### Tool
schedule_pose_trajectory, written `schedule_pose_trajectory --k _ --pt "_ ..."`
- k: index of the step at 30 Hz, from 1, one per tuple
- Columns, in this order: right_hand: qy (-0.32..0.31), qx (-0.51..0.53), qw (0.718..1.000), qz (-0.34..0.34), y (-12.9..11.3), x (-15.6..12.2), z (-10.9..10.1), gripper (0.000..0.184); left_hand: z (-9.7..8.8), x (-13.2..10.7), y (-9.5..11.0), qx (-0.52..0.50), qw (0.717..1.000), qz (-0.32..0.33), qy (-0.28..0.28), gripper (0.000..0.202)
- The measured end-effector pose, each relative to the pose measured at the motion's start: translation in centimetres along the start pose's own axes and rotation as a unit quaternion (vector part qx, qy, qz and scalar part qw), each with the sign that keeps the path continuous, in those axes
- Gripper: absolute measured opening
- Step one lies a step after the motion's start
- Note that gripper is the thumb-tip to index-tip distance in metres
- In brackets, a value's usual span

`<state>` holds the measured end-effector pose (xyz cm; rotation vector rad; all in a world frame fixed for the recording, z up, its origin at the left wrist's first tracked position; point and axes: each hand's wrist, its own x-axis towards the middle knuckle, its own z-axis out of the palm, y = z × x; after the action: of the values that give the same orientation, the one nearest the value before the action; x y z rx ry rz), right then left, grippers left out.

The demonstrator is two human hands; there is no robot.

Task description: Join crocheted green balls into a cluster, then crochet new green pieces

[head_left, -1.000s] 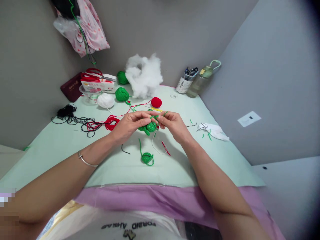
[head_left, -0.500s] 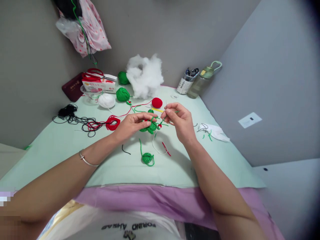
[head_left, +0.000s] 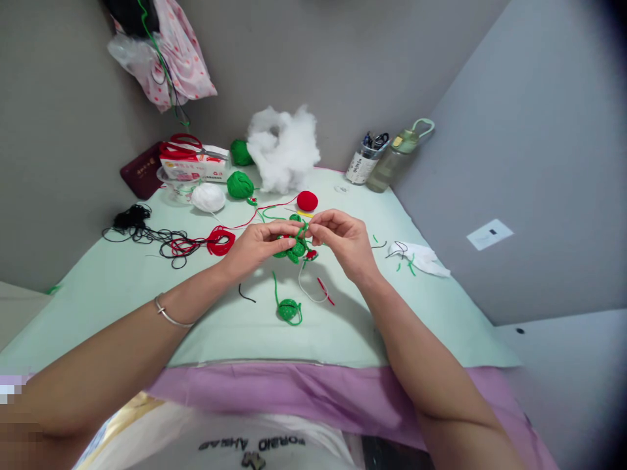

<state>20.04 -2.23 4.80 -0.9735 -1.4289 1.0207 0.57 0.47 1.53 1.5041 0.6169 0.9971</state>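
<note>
A small green crocheted piece (head_left: pixel 298 249) with red and white parts is held above the table by my left hand (head_left: pixel 259 247), its fingers and thumb closed round the left side. My right hand (head_left: pixel 343 240) pinches at the piece's upper right edge, thumb and forefinger together. What lies between those fingertips is too small to make out. A red-and-white bit (head_left: pixel 311 255) hangs at the right of the piece, and a white strand (head_left: pixel 304 285) curves below it. Nearer me on the table lies a green crocheted ball (head_left: pixel 289 310) with loose yarn ends.
A red hook-like stick (head_left: pixel 326 292) lies below my hands. Behind them are a red yarn ball (head_left: pixel 307 200), green yarn (head_left: pixel 240 185), white yarn (head_left: pixel 208 196) and fluffy stuffing (head_left: pixel 284 150). Tangled black yarn (head_left: pixel 132 217) spreads left; red scissors (head_left: pixel 183 147) rest on a box. A bottle (head_left: pixel 394 160) stands back right.
My right hand has moved left, from beside the crocheted piece to its upper edge. The red-and-white bit has turned and dropped slightly. My left hand keeps its hold.
</note>
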Motion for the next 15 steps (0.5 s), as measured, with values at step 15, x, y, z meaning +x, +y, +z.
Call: schedule_pose_trajectory --k 15 --pt "0.004 -0.018 1.0 -0.024 0.44 -0.13 0.16 0.01 0.14 0.0 0.2 -0.002 1.0 -0.005 -0.001 0.022"
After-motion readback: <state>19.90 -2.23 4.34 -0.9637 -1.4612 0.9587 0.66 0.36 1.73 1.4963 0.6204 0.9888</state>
